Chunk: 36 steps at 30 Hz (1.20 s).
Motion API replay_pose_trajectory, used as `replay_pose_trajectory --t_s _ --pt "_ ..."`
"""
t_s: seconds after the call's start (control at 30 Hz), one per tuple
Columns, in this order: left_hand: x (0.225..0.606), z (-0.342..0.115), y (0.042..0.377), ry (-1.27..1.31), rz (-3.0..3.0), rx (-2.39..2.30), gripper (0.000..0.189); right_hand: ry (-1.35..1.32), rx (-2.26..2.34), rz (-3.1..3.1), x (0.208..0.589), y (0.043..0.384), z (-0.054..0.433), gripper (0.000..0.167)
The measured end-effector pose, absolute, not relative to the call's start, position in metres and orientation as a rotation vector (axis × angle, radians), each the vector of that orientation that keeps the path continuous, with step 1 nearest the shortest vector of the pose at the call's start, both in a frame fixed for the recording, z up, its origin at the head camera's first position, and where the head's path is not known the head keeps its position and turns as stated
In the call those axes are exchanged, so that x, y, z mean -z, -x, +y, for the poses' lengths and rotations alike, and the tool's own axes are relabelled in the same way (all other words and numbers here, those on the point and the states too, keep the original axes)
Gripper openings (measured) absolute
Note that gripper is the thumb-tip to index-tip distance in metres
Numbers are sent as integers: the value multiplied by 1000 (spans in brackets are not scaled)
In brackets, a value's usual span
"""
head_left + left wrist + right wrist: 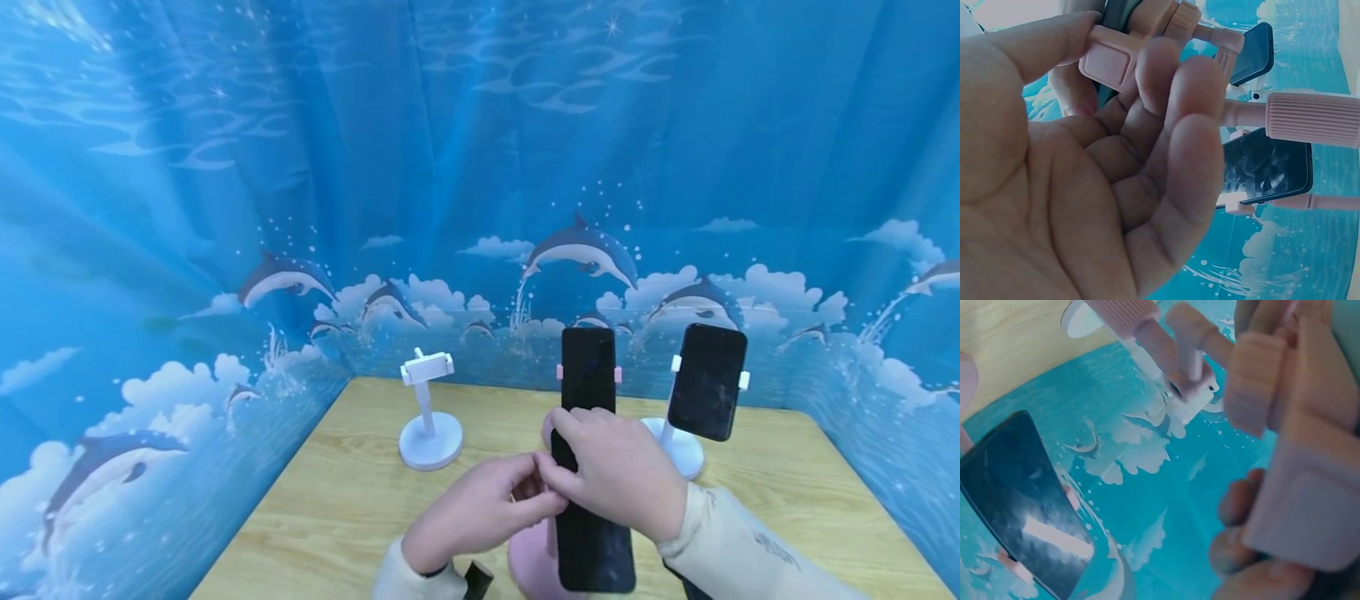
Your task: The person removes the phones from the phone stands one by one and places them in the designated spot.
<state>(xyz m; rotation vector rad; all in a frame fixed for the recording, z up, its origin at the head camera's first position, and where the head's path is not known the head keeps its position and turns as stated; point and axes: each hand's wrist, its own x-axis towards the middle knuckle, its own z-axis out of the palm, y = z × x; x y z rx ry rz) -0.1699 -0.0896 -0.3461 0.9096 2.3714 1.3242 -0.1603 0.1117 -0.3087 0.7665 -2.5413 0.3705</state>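
Note:
A pink phone stand [528,558] is nearest the person, with a black smartphone [596,550] upright in its clamp [1110,65]. My left hand [487,504] is at the left side of the clamp, its thumb and curled fingers pinching the pink part. Across the phone's front lies my right hand [618,475], gripping the phone with fingers wrapped past its left edge. In the right wrist view, the pink clamp block [1310,500] hides part of the curled right fingers [1238,550].
Behind are another phone [588,367] in pink clips and a phone [707,383] on a white stand. A white stand [431,442] with its clamp bare is at the back left of the wooden table [315,508]. A dolphin-print curtain [450,167] surrounds the table.

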Motion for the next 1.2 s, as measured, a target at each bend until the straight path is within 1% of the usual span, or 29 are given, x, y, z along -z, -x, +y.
replay_pose_trajectory --t_s 0.13,0.37,0.6,0.77,0.87,1.0,1.07,1.1,1.2 --pt "347 -89 173 -942 2329 -1378 14 -744 -416 -2490 313 164 111 10" --pt "349 -86 177 -898 2210 -1518 12 -701 -407 -2482 319 165 113 18" --pt "348 -88 176 -904 2171 -1618 19 -717 -370 -2466 317 163 112 13" --pt "348 -88 176 -924 2205 -1614 17 -697 -321 -2482 315 159 110 14" --pt "348 -87 176 -909 2233 -1599 17 -620 -230 -2495 313 152 108 21" --pt "347 -86 175 -868 2268 -1583 15 -487 -76 -2468 309 139 103 40" --pt "347 -85 174 -858 2282 -1577 15 -450 -41 -2452 307 134 100 44" --pt "346 -84 173 -855 2286 -1575 14 -445 -38 -2449 306 132 99 43" --pt "346 -82 173 -849 2292 -1576 14 -455 -57 -2446 304 129 96 32"
